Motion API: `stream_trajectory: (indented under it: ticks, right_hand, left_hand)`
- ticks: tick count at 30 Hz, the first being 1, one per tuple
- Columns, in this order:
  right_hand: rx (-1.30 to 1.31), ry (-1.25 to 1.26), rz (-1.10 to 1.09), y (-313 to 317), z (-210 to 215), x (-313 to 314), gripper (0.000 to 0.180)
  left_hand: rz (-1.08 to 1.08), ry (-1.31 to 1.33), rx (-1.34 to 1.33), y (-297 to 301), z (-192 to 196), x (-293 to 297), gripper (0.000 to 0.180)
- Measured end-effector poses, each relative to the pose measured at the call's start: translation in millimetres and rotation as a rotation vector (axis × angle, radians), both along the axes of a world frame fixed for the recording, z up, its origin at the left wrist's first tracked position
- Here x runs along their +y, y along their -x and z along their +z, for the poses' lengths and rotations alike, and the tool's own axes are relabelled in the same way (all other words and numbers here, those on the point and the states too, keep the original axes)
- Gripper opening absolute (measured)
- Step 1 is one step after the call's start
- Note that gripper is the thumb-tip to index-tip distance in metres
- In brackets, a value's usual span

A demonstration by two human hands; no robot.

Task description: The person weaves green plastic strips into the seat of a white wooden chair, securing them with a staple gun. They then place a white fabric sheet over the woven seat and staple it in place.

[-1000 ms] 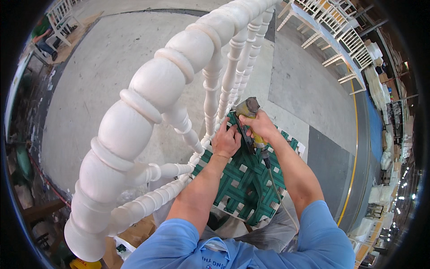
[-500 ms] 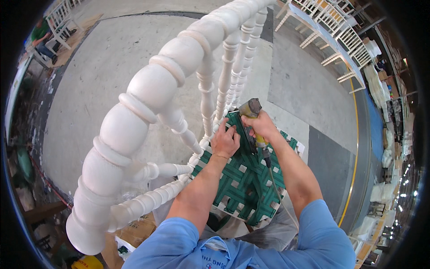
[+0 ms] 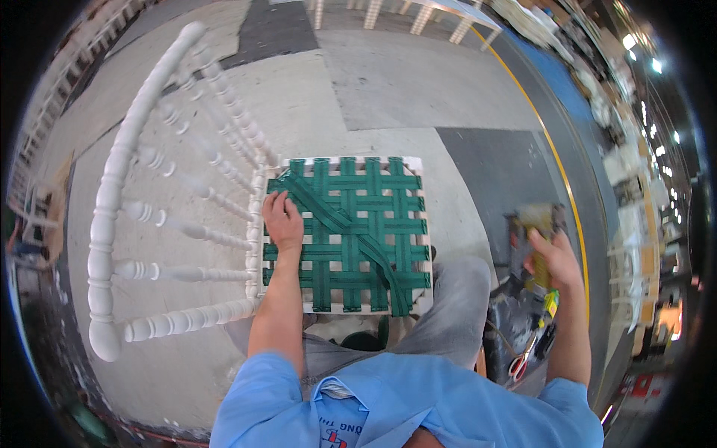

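A white chair with a turned-spindle backrest (image 3: 119,179) stands before me, its back toward the left. Its seat carries woven green webbing (image 3: 358,183), and one loose webbing strap (image 3: 381,261) lies slantwise across the weave. My left hand (image 3: 284,222) rests on the seat's left edge beside the backrest, fingers slightly bent and touching the webbing, with nothing seen in its grip. Off to the right, my right hand (image 3: 553,257) is wrapped round a yellow and dark staple gun (image 3: 539,220), smeared by motion, above a dark surface.
On the dark surface (image 3: 515,310) at my right lie red-handled scissors (image 3: 518,366) and a yellow-green tool (image 3: 551,302). My grey-trousered knee (image 3: 455,299) is beside the seat. White furniture (image 3: 426,19) stands at the far side; a yellow line (image 3: 549,142) crosses the floor.
My right hand has carried the staple gun from the seat's back edge away to the right. The chair back now leans farther left in view, and my left hand stays by the seat's left edge.
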State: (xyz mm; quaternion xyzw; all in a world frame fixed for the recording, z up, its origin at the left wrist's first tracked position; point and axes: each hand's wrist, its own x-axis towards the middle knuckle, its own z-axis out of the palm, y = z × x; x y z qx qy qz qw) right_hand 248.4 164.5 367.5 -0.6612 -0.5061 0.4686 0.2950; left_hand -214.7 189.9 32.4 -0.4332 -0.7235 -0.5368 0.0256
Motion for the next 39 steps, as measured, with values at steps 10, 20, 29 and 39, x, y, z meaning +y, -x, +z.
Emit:
stream_trajectory:
  ticks: [10,20,29,39]
  right_hand:
    - [-0.284,0.303,-0.537,-192,-39,-158,0.036]
    - [0.403,0.500,-0.575,-272,-181,-137,0.033]
    - [-0.721,0.238,-0.377,-353,-226,-173,0.026]
    - [-0.192,-0.245,-0.358,-246,-215,-137,0.029]
  left_hand:
    - [-0.362,0.985,-1.998,-119,46,-182,0.059]
    - [-0.240,0.625,-1.842,-121,8,-165,0.054]
    - [0.063,0.259,-1.266,-102,-16,-141,0.046]
    - [-0.198,0.927,-0.154,-128,23,-62,0.058]
